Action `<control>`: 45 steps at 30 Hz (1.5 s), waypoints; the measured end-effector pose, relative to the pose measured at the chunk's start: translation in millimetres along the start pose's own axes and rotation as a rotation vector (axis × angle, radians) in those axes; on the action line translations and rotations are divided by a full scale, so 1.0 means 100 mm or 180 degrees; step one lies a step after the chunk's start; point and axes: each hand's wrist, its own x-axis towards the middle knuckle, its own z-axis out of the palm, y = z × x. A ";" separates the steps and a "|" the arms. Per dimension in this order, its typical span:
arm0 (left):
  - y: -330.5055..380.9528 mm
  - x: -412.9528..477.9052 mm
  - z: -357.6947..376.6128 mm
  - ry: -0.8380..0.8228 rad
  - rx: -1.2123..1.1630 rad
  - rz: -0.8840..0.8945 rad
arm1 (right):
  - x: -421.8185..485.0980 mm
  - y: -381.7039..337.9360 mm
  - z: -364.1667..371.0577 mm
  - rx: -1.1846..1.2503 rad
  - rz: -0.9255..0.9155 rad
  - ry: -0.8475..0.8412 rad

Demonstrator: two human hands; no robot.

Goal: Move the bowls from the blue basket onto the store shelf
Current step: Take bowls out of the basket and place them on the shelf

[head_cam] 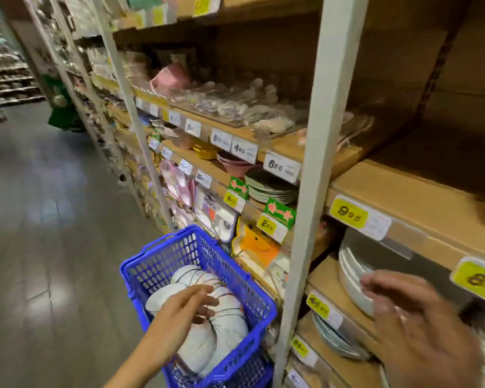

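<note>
A blue plastic basket (157, 264) stands on the floor beside the shelving, filled with several white bowls (221, 331) lying on their sides in rows. My left hand (185, 306) reaches into the basket with its fingers spread over the bowls, touching them. My right hand (415, 317) is blurred and hovers in front of the wooden store shelf (333, 287), fingers relaxed and holding nothing. A stack of white bowls (350, 273) stands on that shelf just left of my right hand.
A grey metal upright (308, 191) stands between the basket and the shelf bay. Price tags (347, 214) line the shelf edges. Plates (269, 186) and pink dishes fill shelves further left. The grey tiled aisle floor (53, 219) lies to the left.
</note>
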 end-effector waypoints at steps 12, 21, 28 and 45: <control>-1.58 2.25 -1.59 -0.0217 0.2433 -0.0472 | -0.96 1.30 3.44 -0.0985 0.2571 -0.2515; -2.14 3.40 -1.68 -0.1754 0.3374 -0.0720 | -1.17 1.67 4.62 -0.1765 0.3054 -0.2825; -2.43 3.56 -1.59 -0.2106 0.3936 -0.0421 | -1.24 1.89 4.58 -0.1718 0.3409 -0.2713; -0.05 3.22 -2.20 -0.1877 0.2486 0.0318 | -0.06 1.07 4.41 0.1501 0.3313 -0.0807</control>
